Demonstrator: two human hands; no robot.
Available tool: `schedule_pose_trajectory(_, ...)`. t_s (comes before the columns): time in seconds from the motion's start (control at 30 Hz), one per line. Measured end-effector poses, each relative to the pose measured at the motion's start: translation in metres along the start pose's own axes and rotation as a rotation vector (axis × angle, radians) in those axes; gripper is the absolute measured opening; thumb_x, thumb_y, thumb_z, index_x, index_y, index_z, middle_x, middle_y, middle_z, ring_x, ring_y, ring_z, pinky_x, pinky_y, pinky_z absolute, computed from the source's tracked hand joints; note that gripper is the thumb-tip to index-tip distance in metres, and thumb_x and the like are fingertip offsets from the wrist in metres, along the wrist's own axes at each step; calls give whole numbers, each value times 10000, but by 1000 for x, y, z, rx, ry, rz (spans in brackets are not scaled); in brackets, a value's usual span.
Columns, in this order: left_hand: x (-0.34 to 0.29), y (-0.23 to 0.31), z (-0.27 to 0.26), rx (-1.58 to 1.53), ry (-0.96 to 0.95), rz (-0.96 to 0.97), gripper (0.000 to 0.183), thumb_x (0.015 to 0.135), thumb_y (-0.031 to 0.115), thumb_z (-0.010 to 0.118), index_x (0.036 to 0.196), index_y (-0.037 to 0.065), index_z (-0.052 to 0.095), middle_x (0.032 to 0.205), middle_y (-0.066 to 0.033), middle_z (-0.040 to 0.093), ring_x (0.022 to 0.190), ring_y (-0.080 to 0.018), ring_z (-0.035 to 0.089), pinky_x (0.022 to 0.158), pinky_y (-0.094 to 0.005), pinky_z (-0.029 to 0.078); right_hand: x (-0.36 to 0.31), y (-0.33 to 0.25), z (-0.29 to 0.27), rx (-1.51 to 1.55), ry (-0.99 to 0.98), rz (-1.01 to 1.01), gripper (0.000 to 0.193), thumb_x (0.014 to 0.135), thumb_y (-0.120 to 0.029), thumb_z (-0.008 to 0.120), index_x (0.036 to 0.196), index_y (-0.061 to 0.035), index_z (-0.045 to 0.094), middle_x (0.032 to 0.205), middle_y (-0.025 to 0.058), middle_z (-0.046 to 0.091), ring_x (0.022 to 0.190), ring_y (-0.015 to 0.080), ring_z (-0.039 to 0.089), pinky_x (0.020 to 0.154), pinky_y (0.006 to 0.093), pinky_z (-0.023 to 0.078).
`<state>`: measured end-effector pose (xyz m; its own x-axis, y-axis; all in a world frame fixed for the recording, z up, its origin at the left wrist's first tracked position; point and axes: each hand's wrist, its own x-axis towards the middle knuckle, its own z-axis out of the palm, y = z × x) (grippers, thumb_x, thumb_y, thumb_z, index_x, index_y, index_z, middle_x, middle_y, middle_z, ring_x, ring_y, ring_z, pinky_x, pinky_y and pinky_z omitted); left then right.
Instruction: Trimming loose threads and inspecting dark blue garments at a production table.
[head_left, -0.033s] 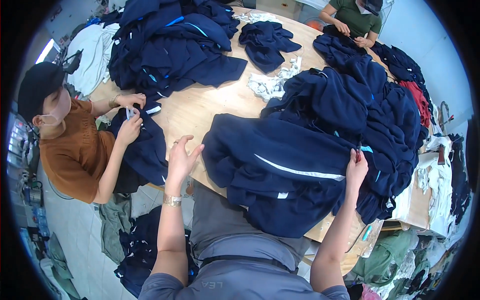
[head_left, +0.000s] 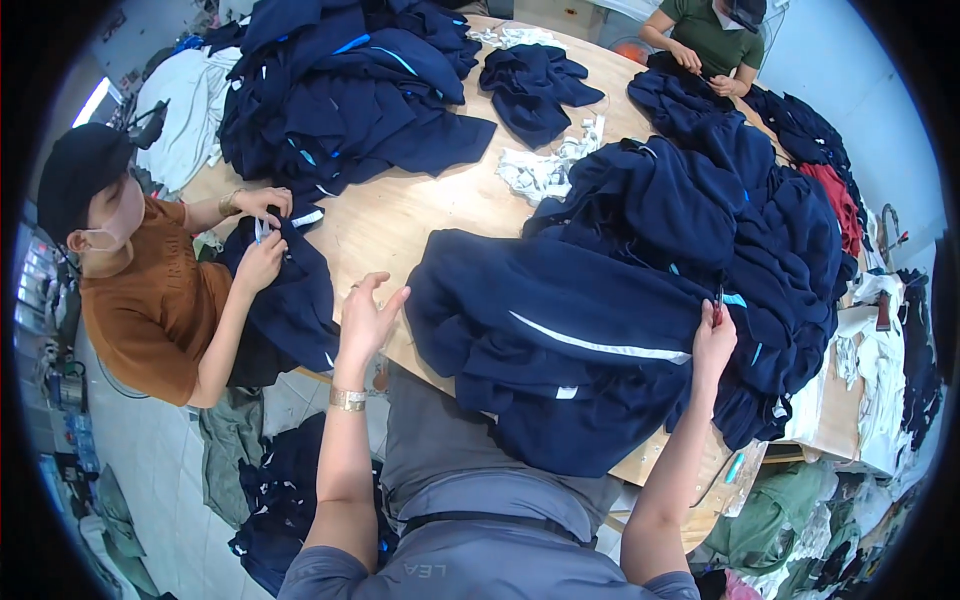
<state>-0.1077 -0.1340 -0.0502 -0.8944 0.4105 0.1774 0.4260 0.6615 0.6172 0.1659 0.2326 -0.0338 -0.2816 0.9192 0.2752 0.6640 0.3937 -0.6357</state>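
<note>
A dark navy garment [head_left: 560, 285] with a white stripe lies across the near edge of the table, partly hanging over it. My left hand [head_left: 372, 315] hovers just off its left end, fingers spread and holding nothing. At the garment's right end, my right hand [head_left: 713, 340] is closed around small thread snips [head_left: 718, 305] with reddish handles, their dark blades pointing away from me. The fingers of that hand are partly hidden, so I cannot tell whether they also pinch cloth. A heap of navy garments [head_left: 690, 200] lies directly behind.
On the left a co-worker in a brown shirt [head_left: 140, 300] works on a navy garment with a white tool. Another person in green [head_left: 715, 45] handles dark cloth at the far right. A navy pile [head_left: 340, 110] and white scraps [head_left: 540, 172] lie on the wooden table [head_left: 385, 215].
The co-worker on the left has shifted their hands slightly. My own hands and the garment stay in place.
</note>
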Motion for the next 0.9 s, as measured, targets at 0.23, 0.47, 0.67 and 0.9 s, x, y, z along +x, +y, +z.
schedule_pose_trajectory(0.23,52,-19,72,-248,-34,-290,528,830,410,605,1061,-64,575,970,-251,621,967,-315,605,836,-362,467,-5,22,6,806,147,20,186,876,-177,611,922,3,600,848,-22,562,790,48,498,741,180,389)
schedule_pose_trajectory(0.47,54,27,51,-476,-348,-122,281,813,282,666,884,11,638,726,13,580,685,-80,541,629,-193,426,-12,16,-61,856,339,210,236,851,-219,643,983,-28,603,826,-25,555,771,59,506,732,202,402)
schedule_pose_trajectory(0.67,6,23,-6,-758,-506,-221,154,865,219,604,847,73,559,703,69,481,610,-14,422,541,-170,347,-9,103,-74,131,142,86,246,900,-233,557,1021,-22,595,845,60,595,757,145,565,682,263,446)
schedule_pose_trajectory(0.9,-22,6,18,-726,-436,-317,231,888,284,582,929,62,535,715,65,462,617,-15,381,556,-166,313,-66,11,-27,262,82,-105,153,886,-145,566,969,-32,627,731,74,569,659,125,534,596,242,427)
